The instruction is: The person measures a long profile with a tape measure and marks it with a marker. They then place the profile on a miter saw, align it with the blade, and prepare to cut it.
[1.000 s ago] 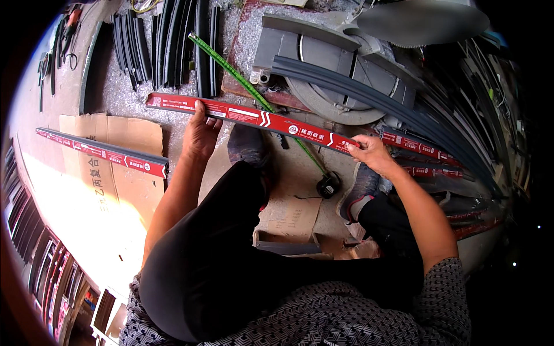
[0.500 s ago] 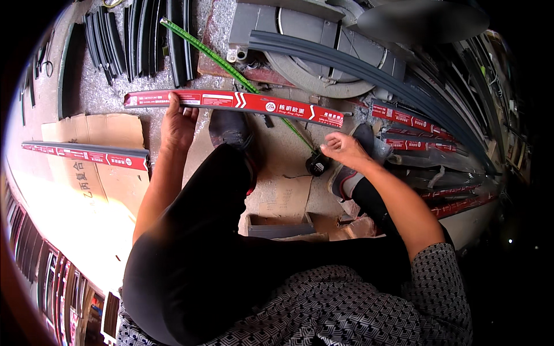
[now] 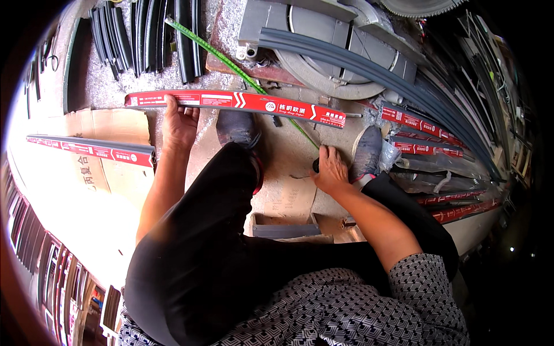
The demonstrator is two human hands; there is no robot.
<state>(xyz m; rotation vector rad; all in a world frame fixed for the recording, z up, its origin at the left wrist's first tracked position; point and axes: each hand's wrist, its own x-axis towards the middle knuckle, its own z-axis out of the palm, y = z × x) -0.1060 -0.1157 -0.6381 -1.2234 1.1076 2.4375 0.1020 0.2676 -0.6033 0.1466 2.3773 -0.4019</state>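
The long, narrow, straight-edged dark grey strip faced with glossy red printed film [image 3: 254, 101] looks light and fairly stiff, probably a hollow profile; its slight bow is likely the lens. The film may be slippery and could scuff, so a pinch across the narrow width, thumb on the face and fingers underneath, would suit it. A hold nearer the middle would probably balance it better, since the right-hand end hangs free.

The strip lies crosswise in front of the person, above the dark shoe on the left [image 3: 236, 131] and over the thin green tape-measure blade [image 3: 216, 53]. The left hand [image 3: 180, 128] grips it toward its left end, thumb on the red film and fingers closed behind the lower edge; most of the length runs out to the right.

The right hand [image 3: 333, 172] is off the strip, below its free end. Its fingers curl over the small black tape-measure case [image 3: 315, 166], mostly covered; how firmly they grasp it cannot be told.
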